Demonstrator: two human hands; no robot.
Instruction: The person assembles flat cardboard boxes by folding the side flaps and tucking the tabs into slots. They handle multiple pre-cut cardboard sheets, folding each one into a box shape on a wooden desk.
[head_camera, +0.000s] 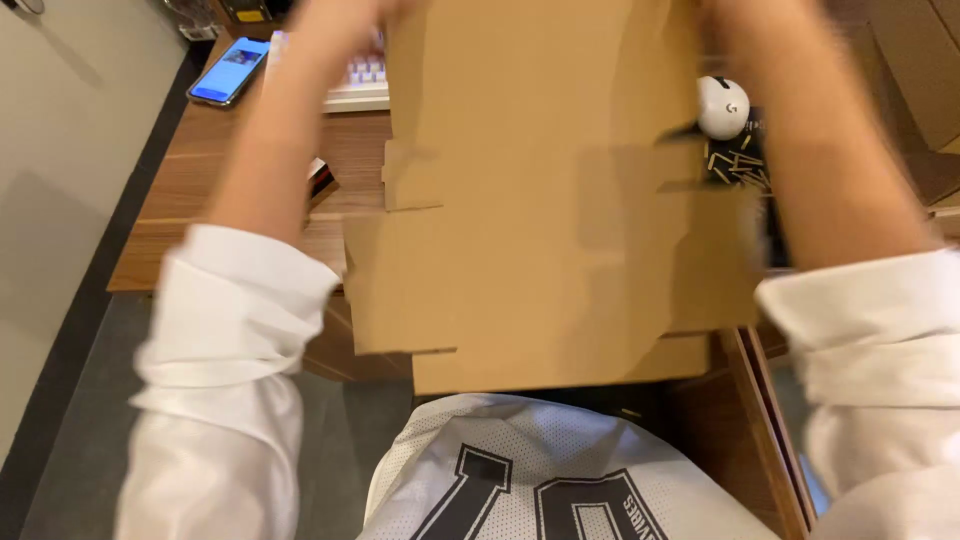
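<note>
Head view: a flat brown die-cut cardboard sheet (540, 190) hangs over the wooden desk (190, 180), its long axis running away from the person. Both hands meet its far edge beyond the frame, equally near; whether their fingers clasp it cannot be told.

A flat, unfolded brown cardboard box blank (545, 190) with notched flaps hangs above the desk.

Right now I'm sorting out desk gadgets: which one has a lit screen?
The smartphone at the desk's far left corner; its screen glows blue, unlike the white mouse and the keyboard.
</note>
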